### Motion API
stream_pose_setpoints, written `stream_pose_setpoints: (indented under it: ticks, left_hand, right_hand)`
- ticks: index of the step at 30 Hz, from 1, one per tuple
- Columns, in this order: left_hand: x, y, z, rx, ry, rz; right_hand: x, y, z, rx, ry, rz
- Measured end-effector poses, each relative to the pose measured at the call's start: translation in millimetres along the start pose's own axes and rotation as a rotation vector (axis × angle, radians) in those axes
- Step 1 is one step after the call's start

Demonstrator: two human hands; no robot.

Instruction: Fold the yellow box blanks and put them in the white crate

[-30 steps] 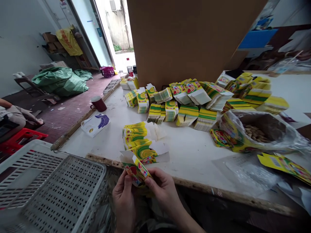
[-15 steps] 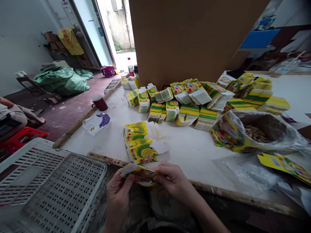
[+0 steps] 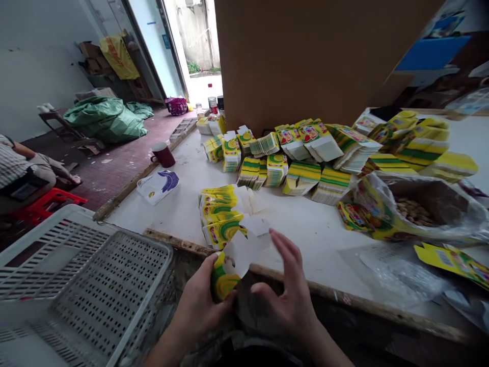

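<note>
Here, the left hand (image 3: 198, 306) grips a small carton (image 3: 224, 275) at the near edge of the table (image 3: 305, 234), just in front of the body. The carton is yellow with green curved bands on its face. Its top is open: white flaps stand up and lean to the right, and the plain white inside shows. It is held tilted, with the fingers wrapped round its lower left side and the thumb on the front.

The right hand (image 3: 290, 300) is open, its fingers spread and raised, just right of the white flaps. Whether a fingertip touches a flap cannot be told. This hand holds nothing.

Right behind the carton, on the table, lies 1 short stack (image 3: 219, 214) of the same cartons, flat, with white flaps sticking out to the right. Farther back, many piles (image 3: 305, 163) of flat yellow-green cartons line the foot of a big brown box (image 3: 305, 61). To the right sits a clear bag (image 3: 416, 209) with nuts inside. A dark red mug (image 3: 163, 154) and a white pack (image 3: 157, 186) lie near the table's left edge.

A white slotted crate (image 3: 76, 285) stands left of the hands, below the table edge. At the far left a person (image 3: 19, 173) sits by a red stool (image 3: 42, 206).
</note>
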State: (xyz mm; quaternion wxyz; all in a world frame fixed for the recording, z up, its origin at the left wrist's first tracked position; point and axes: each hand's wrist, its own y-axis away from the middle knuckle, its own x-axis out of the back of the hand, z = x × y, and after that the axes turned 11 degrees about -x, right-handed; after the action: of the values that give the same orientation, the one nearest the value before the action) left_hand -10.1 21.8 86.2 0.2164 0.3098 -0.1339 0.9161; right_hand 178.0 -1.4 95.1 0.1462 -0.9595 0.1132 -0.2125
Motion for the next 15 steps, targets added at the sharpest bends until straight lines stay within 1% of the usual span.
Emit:
stream_pose_setpoints:
  ticks: [1,2,3,4,5,6,8,10,12,15]
  left_hand:
    - [-5.4,4,-2,0.000,-0.074,0.035]
    - [-10.1,7,-4,-0.012,-0.131,0.051]
    - [-14.0,10,-5,-0.031,-0.165,0.049]
    - [-17.3,13,-6,-0.051,-0.184,0.039]
    - [-19.7,14,-6,-0.064,-0.199,0.028]
    - [-21.2,15,-6,-0.073,-0.215,0.024]
    - [-21.7,14,-5,-0.097,-0.258,0.034]
    - [-19.4,12,-5,-0.131,-0.284,0.052]
    - [-16.1,12,-4,-0.152,-0.252,0.042]
    - [-15.2,15,-3,-0.152,-0.139,0.007]
  right_hand:
    - [-5,5,3,-0.154,-0.137,-0.010]
    - [-9,9,4,-0.293,-0.272,-0.063]
    - [-14,12,4,-0.399,-0.379,-0.148]
    - [-18,13,4,-0.466,-0.446,-0.231]
    - [-22,14,2,-0.507,-0.471,-0.288]
    - [-24,12,0,-0.531,-0.461,-0.312]
    - [-29,6,-1,-0.562,-0.416,-0.319]
    - [-33,-2,0,-0.628,-0.438,-0.318]
    - [-36,-7,3,-0.686,-0.488,-0.329]
    - [-34,-3,11,-0.699,-0.474,-0.356]
